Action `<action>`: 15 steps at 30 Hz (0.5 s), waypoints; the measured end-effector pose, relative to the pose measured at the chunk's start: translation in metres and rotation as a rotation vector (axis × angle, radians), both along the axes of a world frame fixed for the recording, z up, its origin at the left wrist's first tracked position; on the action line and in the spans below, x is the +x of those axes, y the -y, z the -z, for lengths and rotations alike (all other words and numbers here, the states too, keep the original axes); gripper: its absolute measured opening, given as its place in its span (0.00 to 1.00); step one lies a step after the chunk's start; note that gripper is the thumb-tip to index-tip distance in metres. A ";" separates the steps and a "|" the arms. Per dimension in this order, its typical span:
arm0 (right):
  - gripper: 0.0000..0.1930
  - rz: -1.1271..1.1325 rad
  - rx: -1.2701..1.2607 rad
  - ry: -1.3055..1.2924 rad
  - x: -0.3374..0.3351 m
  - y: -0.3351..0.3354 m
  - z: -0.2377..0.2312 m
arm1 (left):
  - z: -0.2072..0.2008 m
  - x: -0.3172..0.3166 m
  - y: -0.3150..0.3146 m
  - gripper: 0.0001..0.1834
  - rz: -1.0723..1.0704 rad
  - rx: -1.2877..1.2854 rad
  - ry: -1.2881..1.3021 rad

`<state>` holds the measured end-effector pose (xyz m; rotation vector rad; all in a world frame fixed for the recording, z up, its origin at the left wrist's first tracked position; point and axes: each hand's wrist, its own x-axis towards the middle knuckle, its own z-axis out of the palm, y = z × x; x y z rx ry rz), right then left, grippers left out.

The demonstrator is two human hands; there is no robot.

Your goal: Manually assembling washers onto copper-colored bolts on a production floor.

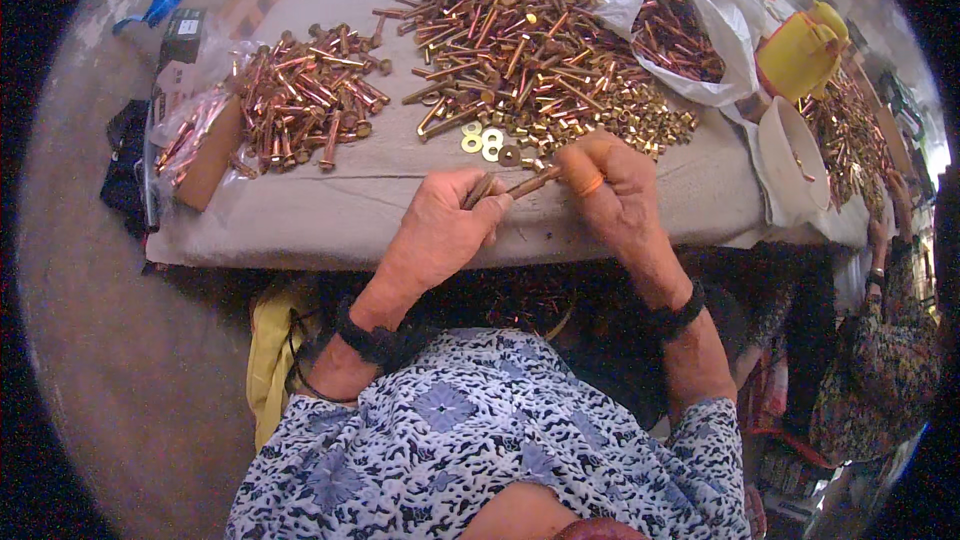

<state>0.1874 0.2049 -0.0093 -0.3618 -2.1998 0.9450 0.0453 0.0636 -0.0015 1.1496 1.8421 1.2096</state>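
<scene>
Close to the table's front edge, my left hand (450, 215) is closed around the shank of a brassy bolt (533, 182). A second rod-like piece seems to stick up between its thumb and fingers. The fingers of my right hand (610, 185), one with an orange band, pinch the bolt's other end. Whatever sits under those fingertips is hidden. Just beyond my hands lie several flat washers (491, 144). A heap of small brassy nuts (640, 122) spreads behind my right hand, merging into a large pile of loose bolts (500, 30).
At the left, another bolt pile (315, 90) lies beside an open cardboard box (212, 155). A white plastic bag (735, 70) of bolts stands back right, near a yellow container (800, 52) and a white tub (790, 145). Another person's arm (878, 250) reaches in at the far right.
</scene>
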 end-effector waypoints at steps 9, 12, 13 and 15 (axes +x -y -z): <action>0.07 -0.026 0.065 -0.266 -0.011 0.005 0.005 | -0.005 0.004 0.000 0.07 -0.022 -0.014 0.070; 0.07 -0.011 0.139 -0.001 -0.002 0.002 0.004 | -0.005 0.008 0.000 0.08 0.008 -0.055 0.094; 0.07 0.028 0.103 0.068 -0.001 0.003 0.003 | -0.004 0.009 0.000 0.08 -0.006 -0.044 0.078; 0.08 0.076 0.000 0.052 0.000 0.006 0.004 | -0.002 0.011 -0.002 0.08 -0.029 -0.019 0.046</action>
